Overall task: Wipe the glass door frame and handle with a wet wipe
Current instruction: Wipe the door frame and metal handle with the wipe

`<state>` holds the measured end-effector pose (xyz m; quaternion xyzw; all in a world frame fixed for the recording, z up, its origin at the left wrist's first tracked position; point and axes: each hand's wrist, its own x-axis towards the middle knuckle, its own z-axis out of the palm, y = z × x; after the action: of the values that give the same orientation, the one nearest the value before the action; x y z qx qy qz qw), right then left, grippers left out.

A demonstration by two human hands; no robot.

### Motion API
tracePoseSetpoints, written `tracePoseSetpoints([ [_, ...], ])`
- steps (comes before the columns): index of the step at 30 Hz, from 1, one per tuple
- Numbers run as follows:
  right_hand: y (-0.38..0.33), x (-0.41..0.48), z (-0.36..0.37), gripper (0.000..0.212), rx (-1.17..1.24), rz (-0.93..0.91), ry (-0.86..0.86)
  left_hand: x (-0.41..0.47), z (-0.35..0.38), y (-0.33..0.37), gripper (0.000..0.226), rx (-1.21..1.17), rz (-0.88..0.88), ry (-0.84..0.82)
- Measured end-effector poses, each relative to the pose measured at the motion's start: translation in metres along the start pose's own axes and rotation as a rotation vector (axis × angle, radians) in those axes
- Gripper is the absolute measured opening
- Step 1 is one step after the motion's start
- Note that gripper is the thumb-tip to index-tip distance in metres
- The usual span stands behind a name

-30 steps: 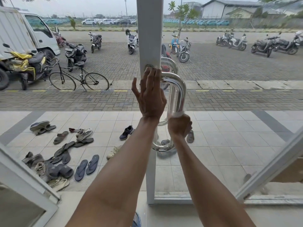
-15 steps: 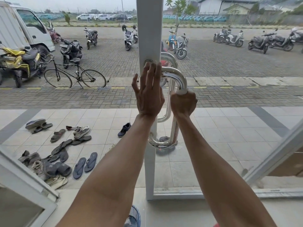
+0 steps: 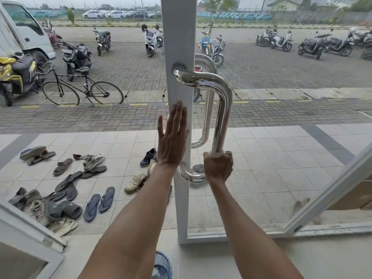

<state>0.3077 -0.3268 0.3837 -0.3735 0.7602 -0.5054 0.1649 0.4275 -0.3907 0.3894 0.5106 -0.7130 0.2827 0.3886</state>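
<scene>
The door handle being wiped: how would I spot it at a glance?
Find the white door frame standing upright mid-view. The handle is the shiny chrome tube bolted to it, looping right and down, with the right hand closed around its lower end. Its twin behind the glass looks duller.

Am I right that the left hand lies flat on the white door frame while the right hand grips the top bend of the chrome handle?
Not quite. In the head view the right hand grips the chrome handle near its bottom, not the top bend. The left hand does lie flat on the white door frame.
</scene>
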Motion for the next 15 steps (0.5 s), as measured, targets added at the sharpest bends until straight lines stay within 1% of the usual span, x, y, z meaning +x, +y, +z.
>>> tracePoseSetpoints([
  [4, -0.007, 0.005, -0.003, 0.02, -0.033, -0.022, -0.007, -0.004, 0.006, -0.005, 0.066, 0.048, 0.012, -0.012],
  [9, -0.055, 0.029, -0.013, 0.024, 0.031, -0.2, 0.165, -0.007, 0.014, -0.009, 0.066, 0.046, 0.03, 0.024],
  [12, -0.059, 0.033, -0.011, 0.025, 0.078, -0.206, 0.176, -0.01, 0.018, -0.012, 0.064, 0.101, 0.05, 0.046],
  [15, -0.035, 0.026, 0.0, 0.023, 0.083, -0.163, 0.146, -0.013, 0.024, -0.012, 0.062, 0.102, 0.019, 0.071],
])
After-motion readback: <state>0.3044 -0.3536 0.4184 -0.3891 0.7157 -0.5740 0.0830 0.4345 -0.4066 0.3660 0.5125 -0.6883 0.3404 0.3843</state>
